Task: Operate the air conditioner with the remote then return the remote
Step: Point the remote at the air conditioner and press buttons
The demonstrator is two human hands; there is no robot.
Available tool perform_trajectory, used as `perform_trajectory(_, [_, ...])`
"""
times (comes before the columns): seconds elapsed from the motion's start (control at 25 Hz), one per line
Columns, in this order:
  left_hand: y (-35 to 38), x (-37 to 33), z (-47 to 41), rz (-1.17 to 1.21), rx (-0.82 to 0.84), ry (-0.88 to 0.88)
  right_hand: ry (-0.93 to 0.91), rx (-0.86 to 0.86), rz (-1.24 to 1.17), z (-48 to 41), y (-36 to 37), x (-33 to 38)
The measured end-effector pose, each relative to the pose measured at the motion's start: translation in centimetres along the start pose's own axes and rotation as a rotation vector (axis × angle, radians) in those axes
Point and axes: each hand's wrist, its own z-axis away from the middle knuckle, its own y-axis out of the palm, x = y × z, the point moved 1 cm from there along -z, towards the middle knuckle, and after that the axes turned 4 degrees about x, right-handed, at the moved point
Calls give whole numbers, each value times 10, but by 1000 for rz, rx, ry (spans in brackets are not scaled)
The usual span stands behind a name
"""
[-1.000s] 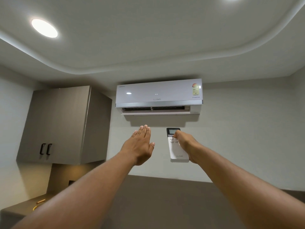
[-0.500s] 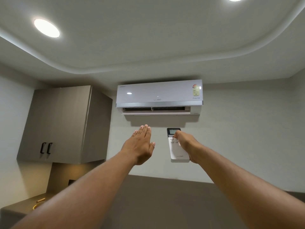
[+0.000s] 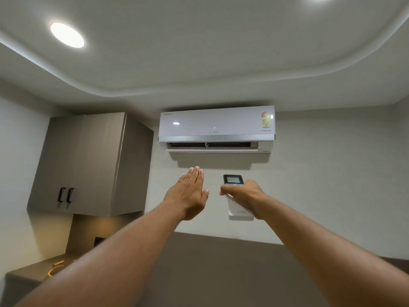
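Thumb slid lower across remote (image 3: 238,202), clutched by right hand (image 3: 245,197) just beneath air conditioner (image 3: 216,127). Left hand (image 3: 189,193) flat, splayed, empty. Probably light, rigid, slick plastic; best gripped along side edges.

light: two ceiling lamps (image 3: 67,35) | glare: mild | edges: wide-angle bend | focus: sharp

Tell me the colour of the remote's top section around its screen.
Black, around a grey screen; the remote body below is white. Head view shows it, held in the right hand.
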Motion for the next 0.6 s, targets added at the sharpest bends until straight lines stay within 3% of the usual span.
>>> perform_trajectory(0.32, [16, -27, -4, 78, 26, 9, -4, -128, 38, 4, -13, -16])
perform_trajectory(0.6, [68, -165, -20, 287, 73, 190, 97, -344, 148, 44, -121, -83])
